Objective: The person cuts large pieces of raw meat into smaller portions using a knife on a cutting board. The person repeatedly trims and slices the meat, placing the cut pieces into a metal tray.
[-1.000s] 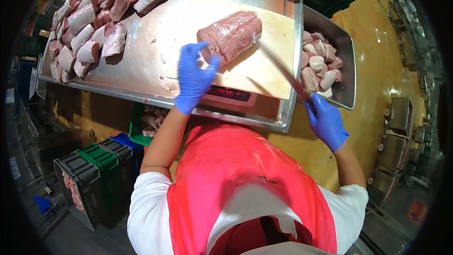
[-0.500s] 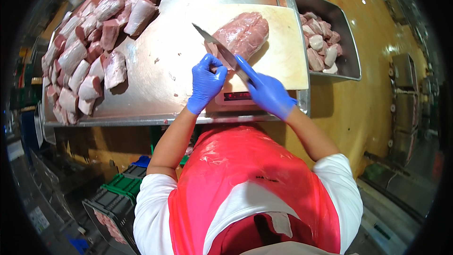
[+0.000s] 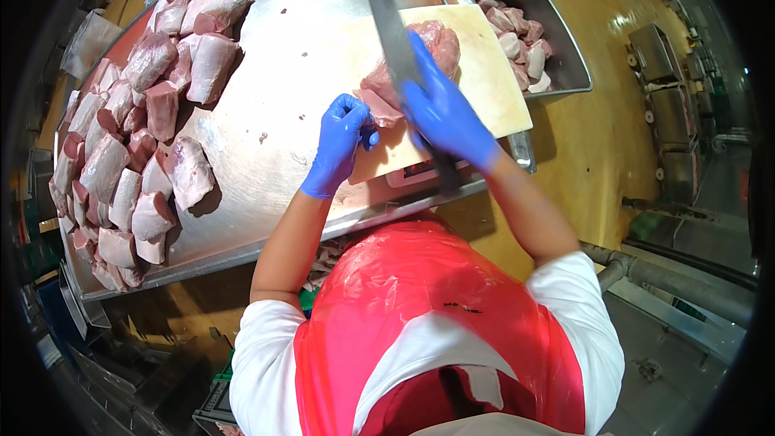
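Floor: smooth yellow-ochre floor point(image 3: 605, 153), glossy in patches at upper right.
Table: brushed steel table point(image 3: 274, 105) with a raised lip, flecked with small scraps.
Board: pale, flat, straight-edged cutting board point(image 3: 496, 101), right of upper centre.
Meat: rounded, moist pink meat point(image 3: 381, 81) lying on the board, a flatter flap at its lower left.
Left hand: blue-gloved left hand point(image 3: 343, 139), fingers curled in beside that flap; whether they pinch it, I cannot tell.
Right hand: blue-gloved right hand point(image 3: 452, 109), wrapped around the knife, forefinger stretched forward over the meat.
Knife: long, tapering metal knife point(image 3: 386, 20), tip toward the top edge, dark handle blurred.
Left side: heap of blocky meat chunks point(image 3: 121, 169), pale-skinned and pink.
Upper right: deep grey metal bin point(image 3: 561, 20) holding smaller pieces.
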Motion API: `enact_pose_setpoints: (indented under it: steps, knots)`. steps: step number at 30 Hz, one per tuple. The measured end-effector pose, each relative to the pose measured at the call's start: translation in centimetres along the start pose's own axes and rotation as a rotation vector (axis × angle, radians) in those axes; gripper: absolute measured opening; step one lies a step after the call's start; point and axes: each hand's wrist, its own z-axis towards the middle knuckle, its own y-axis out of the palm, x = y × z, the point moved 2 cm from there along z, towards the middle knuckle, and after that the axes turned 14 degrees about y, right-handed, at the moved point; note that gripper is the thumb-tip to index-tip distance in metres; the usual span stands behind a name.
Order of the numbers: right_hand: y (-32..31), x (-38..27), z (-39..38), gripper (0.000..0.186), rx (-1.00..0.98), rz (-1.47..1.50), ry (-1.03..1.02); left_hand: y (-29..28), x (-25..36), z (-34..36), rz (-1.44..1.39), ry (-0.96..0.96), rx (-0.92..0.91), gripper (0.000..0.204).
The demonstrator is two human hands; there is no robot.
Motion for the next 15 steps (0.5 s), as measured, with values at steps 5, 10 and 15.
enact_pose_setpoints:
  steps: [5, 10, 15]
  knots:
    - [1.4, -0.7, 1.5, 0.075, -0.072, -0.415, 0.006, -0.7, 0.1, 1.4, -0.084, 0.153, 0.170, 0.013]
    - [-1.6, 2.8, -9.3, 0.087, -0.171, -0.821, 0.122, -2.2, -0.4, 5.6, -0.067, 0.245, 0.235, 0.011]
    - [-6.6, 5.1, -16.5, 0.091, -0.136, -1.233, 0.156, -3.9, 0.5, 12.4, 0.280, 0.308, 0.192, 0.009]
